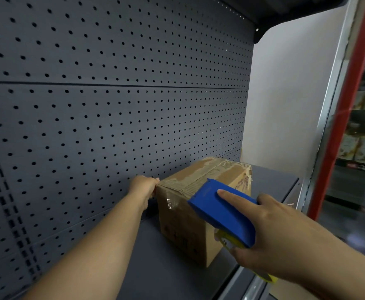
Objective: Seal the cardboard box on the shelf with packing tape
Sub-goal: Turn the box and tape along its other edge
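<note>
A brown cardboard box (183, 226) stands on the dark grey shelf (162, 269), its top flaps closed and marked with old torn tape. My left hand (143, 187) grips the box's far left top corner. My right hand (270, 232) holds a blue tape dispenser (222, 211) with a yellow part underneath. The dispenser's front end rests on the near top edge of the box, my index finger stretched along its back.
A dark pegboard wall (112, 105) rises behind the shelf. A white side panel (285, 105) closes the shelf's right end, and a red post (339, 126) stands beyond it. The shelf's metal front edge (238, 284) runs under my right wrist.
</note>
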The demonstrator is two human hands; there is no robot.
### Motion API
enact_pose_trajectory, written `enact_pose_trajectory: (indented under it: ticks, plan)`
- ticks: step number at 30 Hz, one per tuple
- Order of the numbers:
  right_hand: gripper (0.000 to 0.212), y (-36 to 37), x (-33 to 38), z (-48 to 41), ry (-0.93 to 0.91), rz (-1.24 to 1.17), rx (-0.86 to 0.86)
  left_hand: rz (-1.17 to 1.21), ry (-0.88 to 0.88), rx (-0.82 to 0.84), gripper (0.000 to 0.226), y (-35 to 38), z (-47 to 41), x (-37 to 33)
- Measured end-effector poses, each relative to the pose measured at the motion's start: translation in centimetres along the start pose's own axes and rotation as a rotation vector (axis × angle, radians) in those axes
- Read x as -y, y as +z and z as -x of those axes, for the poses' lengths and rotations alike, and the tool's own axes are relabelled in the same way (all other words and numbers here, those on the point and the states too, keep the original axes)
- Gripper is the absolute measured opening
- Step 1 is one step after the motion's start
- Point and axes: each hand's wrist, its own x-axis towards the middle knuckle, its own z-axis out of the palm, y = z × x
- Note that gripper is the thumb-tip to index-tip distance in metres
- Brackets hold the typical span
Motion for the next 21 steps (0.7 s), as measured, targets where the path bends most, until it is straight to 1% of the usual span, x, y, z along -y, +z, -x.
enact_pose_trajectory:
  ticks: [4,5,6,7,8,9,10,11,12,14,15,16,19,21]
  plan:
    - [0.087,0.1,-0.3,-0.1,-0.005,0.001,-0.002,-0.052,-0.029,0.021,0.045,0.3,-0.4,1.0]
    - [0.086,0.1,-0.3,-0.1,-0.003,-0.003,-0.009,-0.138,-0.018,0.018,0.050,0.2,-0.3,1.2]
    - [0.085,0.1,-0.4,-0.1,-0.001,-0.008,-0.013,-0.268,0.040,-0.021,0.053,0.2,0.0,1.4]
    - [0.085,0.1,-0.4,-0.2,-0.002,-0.013,-0.016,-0.386,0.159,-0.107,0.054,0.2,0.2,1.7]
    - [0.085,0.2,-0.4,-0.2,-0.002,-0.017,-0.018,-0.444,0.343,-0.198,0.054,0.2,0.6,2.1]
    - [0.085,0.2,-0.4,-0.3,-0.005,-0.022,-0.019,-0.449,0.561,-0.250,0.054,0.1,1.4,2.3]
    - [0.085,0.3,-0.4,-0.3,-0.007,-0.028,-0.020,-0.450,0.770,-0.242,0.058,0.1,2.4,2.2]
    - [0.085,0.3,-0.5,-0.4,-0.011,-0.031,-0.022,-0.497,0.931,-0.173,0.065,0.2,3.0,2.1]
    - [0.085,0.3,-0.5,-0.4,-0.013,-0.034,-0.025,-0.573,1.033,-0.084,0.075,0.4,3.7,2.0]
    - [0.086,0.4,-0.6,-0.4,-0.013,-0.036,-0.026,-0.712,1.090,0.068,0.088,0.9,3.4,2.7]
    - [0.086,0.4,-0.7,-0.4,-0.013,-0.038,-0.024,-0.724,1.097,0.093,0.090,1.1,2.9,3.2]
    - [0.086,0.5,-0.7,-0.4,-0.012,-0.043,-0.019,-0.700,1.102,0.089,0.090,1.3,2.5,3.7]
    - [0.086,0.9,-0.8,-0.4,-0.014,-0.069,-0.014,-0.621,1.124,-0.001,0.084,2.0,2.0,4.7]
    - [0.087,1.1,-1.0,-0.6,-0.019,-0.071,-0.012,-0.595,1.115,-0.033,0.081,2.4,1.6,4.9]
